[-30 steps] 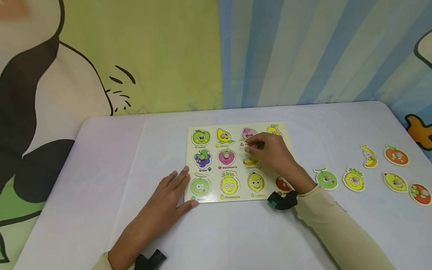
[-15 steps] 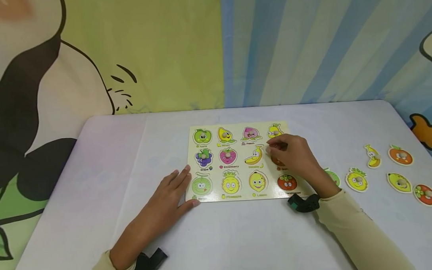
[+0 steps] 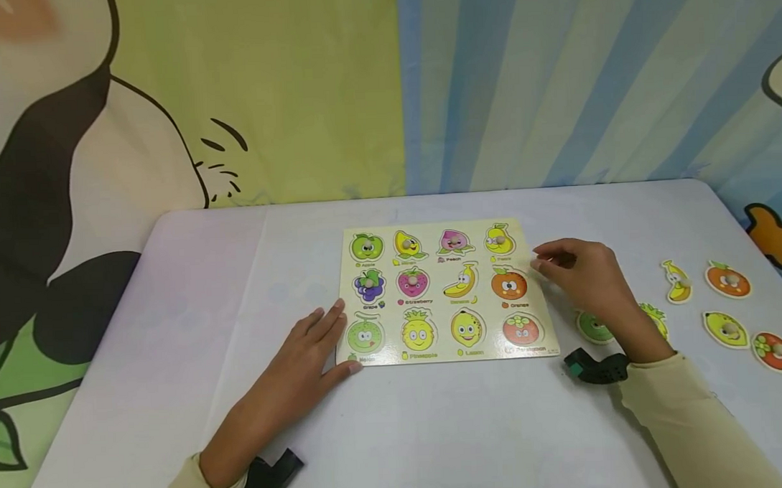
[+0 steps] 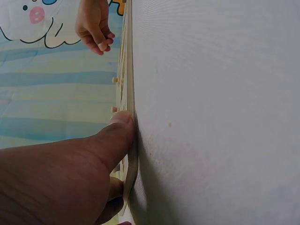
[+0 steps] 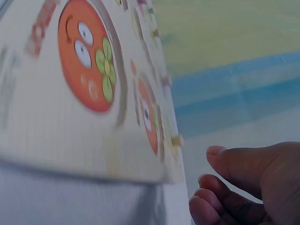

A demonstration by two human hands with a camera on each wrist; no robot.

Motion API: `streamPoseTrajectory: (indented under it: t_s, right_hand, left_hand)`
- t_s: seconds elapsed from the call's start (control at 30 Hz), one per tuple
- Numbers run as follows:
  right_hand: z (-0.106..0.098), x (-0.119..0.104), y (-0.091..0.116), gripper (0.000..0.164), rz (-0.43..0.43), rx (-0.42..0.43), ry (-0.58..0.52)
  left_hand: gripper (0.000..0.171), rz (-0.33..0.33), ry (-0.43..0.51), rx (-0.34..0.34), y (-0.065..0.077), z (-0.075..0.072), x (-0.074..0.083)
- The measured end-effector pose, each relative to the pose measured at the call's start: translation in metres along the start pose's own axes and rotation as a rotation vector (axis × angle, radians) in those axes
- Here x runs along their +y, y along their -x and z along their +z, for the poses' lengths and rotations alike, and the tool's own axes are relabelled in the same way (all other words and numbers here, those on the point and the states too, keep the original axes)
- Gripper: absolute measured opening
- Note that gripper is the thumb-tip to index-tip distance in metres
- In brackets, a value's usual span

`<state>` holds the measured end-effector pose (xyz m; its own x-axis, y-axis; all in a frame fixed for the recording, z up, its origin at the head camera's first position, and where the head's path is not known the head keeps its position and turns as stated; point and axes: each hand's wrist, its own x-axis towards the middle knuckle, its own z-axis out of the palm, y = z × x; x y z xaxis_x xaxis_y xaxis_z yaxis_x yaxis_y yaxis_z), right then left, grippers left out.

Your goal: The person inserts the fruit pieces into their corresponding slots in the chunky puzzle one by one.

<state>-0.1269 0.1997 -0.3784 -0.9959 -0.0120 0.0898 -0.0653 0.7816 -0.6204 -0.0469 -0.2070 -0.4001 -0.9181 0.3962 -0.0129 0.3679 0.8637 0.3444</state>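
Note:
A cream fruit puzzle board point(image 3: 395, 359) lies on the table. Its left edge and lower left corner are touched by my left hand point(image 3: 298, 358), fingers extended and thumb on the near edge. In the left wrist view the thumb point(image 4: 110, 140) presses the board's side. Just past the board's right edge hovers my right hand point(image 3: 589, 280), loosely curled around nothing; the right wrist view shows a gap between thumb and fingers. Knobbed pieces sit in the top row, such as the pear point(image 3: 499, 240), and at the grape point(image 3: 369, 285) and strawberry point(image 3: 412, 283).
To the right lie loose knobbed pieces: banana point(image 3: 677, 282), orange point(image 3: 728, 280), lemon point(image 3: 726, 330), persimmon point(image 3: 773, 352), plus a melon point(image 3: 594, 328) and pineapple point(image 3: 654, 318) partly hidden by my right arm. A cartoon-printed cloth point(image 3: 295, 96) stands behind the white table point(image 3: 436, 429).
My right hand has moved right, from over the board's peach and banana spots to beyond its right edge, uncovering the pear and orange spots. The left hand stays in place.

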Motion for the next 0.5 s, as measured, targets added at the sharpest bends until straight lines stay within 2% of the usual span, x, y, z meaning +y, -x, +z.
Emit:
streamPoseTrajectory:
  t_s: [0.2, 0.5]
  right_hand:
    - [-0.024, 0.026, 0.005, 0.029, 0.061, 0.049, 0.044]
    - [-0.058, 0.059, 0.016, 0.037, 0.181, 0.071, 0.076]
  left_hand:
    - [0.082, 0.001, -0.010, -0.005, -0.001, 0.001, 0.000]
    - [0.082, -0.007, 0.005, -0.018, -0.001, 0.000, -0.001]
